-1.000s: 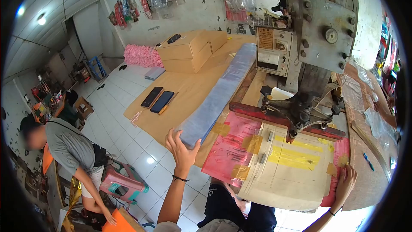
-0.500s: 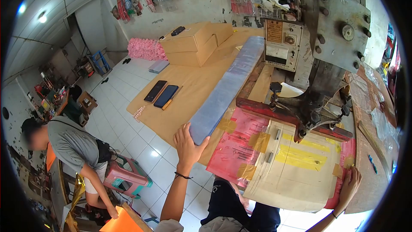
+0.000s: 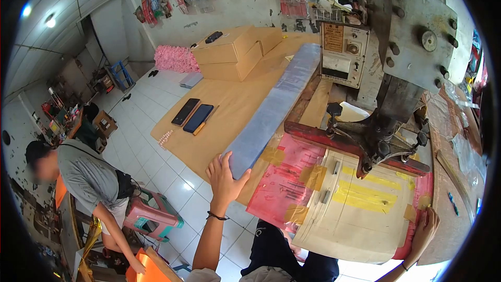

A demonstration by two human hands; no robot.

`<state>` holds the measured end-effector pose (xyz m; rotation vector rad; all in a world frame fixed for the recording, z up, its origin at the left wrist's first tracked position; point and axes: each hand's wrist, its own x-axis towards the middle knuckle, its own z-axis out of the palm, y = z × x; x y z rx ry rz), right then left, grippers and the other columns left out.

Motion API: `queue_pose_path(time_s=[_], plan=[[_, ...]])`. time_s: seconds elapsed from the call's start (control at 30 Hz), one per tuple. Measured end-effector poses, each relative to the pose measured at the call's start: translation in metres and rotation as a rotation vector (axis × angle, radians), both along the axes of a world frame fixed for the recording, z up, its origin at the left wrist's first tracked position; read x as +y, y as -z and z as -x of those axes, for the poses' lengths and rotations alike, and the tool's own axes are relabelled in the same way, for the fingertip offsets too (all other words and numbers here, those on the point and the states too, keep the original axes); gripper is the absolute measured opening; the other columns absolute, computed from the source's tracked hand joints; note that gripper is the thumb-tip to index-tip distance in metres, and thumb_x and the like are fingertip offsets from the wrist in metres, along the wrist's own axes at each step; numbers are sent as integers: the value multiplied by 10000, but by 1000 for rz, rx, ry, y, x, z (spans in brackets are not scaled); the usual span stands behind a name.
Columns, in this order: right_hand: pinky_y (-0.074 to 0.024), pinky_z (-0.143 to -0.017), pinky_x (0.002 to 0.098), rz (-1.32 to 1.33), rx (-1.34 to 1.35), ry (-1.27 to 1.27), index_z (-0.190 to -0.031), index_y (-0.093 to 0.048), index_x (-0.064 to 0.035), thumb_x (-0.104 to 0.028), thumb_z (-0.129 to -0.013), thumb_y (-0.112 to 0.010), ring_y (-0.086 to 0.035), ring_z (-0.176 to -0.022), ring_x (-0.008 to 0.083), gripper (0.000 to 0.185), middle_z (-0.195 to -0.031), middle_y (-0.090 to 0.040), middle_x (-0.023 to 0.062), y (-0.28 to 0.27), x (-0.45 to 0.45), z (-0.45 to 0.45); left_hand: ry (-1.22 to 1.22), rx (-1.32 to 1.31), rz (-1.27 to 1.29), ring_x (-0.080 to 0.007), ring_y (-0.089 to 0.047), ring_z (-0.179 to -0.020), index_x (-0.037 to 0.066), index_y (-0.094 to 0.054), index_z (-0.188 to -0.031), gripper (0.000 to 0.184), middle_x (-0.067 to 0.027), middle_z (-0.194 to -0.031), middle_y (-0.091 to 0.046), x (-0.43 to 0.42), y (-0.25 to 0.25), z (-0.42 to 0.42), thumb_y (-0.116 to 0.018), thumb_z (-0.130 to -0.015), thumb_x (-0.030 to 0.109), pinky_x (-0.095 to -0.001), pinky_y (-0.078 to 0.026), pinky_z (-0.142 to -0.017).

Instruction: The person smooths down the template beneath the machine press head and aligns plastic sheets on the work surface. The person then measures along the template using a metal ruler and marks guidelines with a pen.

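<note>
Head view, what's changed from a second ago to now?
The camera has turned slightly, so the machine sits further right and looks a little larger. Nothing was visibly taken hold of or let go. The left hand stays at the near end of the bluish plastic strip, the right hand by the red sheet's right edge; the phones lie as before.

Ceiling lamp glowing, dark fisheye corners

The brown table carries cardboard boxes toward its far end, two phones side by side nearer its left edge, and a long plastic stack.
</note>
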<state>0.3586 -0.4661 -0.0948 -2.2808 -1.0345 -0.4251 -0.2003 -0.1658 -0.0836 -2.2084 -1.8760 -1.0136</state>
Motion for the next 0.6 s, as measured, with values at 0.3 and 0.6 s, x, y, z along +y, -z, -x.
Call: queue_pose_path(time_s=[0.3,0.6], plan=[[-447,-1018,423,-12,14,9,-1168,-652,13,-189,-1003,-574,-570,-1150,343,272,-1205,-642,174,-3,1,3,-17,24,31,-382,-435,-1216,120,-497,-1372,755,-180,-1290,-485,0,-4,-1,-824,-743,379,-511,-318,-1054],[-446,-1012,427,4,-13,14,-1140,-653,19,-153,-985,-570,-569,-1138,343,246,-1177,-651,166,-12,6,14,-16,-4,77,-393,-424,-1253,120,-523,-1359,782,-212,-1331,-477,1,-5,0,-829,-713,437,-524,-308,-1046]])
